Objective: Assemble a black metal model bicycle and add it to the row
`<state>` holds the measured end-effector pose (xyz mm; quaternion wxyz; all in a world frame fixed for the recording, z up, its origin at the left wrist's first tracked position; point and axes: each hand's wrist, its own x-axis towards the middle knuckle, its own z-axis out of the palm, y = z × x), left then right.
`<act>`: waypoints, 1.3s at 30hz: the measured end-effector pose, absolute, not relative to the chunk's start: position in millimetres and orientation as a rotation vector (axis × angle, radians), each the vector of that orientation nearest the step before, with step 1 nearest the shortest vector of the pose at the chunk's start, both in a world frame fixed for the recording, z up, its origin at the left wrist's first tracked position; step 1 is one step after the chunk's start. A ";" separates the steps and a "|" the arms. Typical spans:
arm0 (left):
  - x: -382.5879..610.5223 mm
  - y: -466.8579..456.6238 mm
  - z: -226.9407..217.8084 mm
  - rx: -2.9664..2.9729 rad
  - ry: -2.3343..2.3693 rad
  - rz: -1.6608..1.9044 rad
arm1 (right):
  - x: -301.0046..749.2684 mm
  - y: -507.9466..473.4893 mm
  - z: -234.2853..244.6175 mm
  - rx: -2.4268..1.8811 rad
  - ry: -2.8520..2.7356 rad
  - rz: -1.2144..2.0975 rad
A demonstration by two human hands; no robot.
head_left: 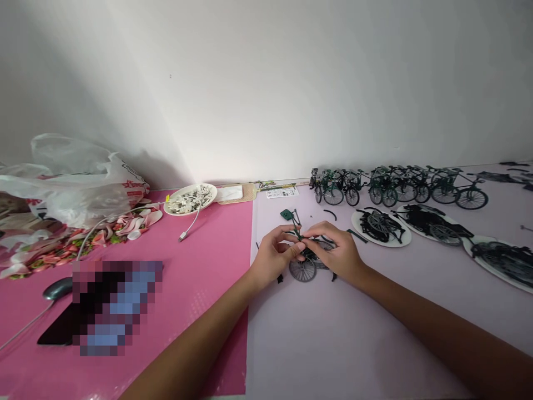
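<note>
- Pale wall (266, 83) at the back, counter against it, pink surface (200, 322) on the left half, pale lilac surface (291, 344) on the right. Head view, the only one.

- Copy. Hands?

- Both over the lilac side, close together. Left hand (272, 258) pinches a green bicycle part (298, 235) between thumb and fingers. Right hand (339, 250) has thumb and index closed on the same part, fingertips nearly meeting the left's.

- Where's the part exactly?

- Between the fingertips, just above the counter near the pink/lilac seam. Spoked wheel (303, 270) right below the hands. Can't tell if it's attached; fingers hide the joint.

- Rest of the lilac side?

- Row of assembled model bicycles (389, 197) along the wall, upright, packed tight. In front of them, three white plates with dark bike parts; nearest plate (387, 244) is right of the right hand. Loose curved strip (330, 214) lies between hands and row.

- Pink side?

- Oval plate (183, 214) of small white pieces by the wall, cable end (191, 228) beside it. Plastic bag (75, 183) far left, artificial flowers (104, 236) in front. Flat dark device (56, 328) nearer, partly pixelated.
</note>
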<state>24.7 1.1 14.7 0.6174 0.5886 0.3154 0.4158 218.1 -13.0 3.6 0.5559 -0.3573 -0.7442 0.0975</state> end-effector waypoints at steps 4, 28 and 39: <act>25.5 1.3 10.9 1.397 0.733 0.981 | 218.4 -11.6 3.9 -0.797 -1.761 0.213; 16.8 5.3 15.2 1.843 1.116 1.147 | 231.1 3.3 -9.5 -0.858 -2.081 0.214; 9.3 12.8 14.7 1.967 1.178 1.125 | 229.3 -0.3 -17.2 -0.939 -2.132 0.311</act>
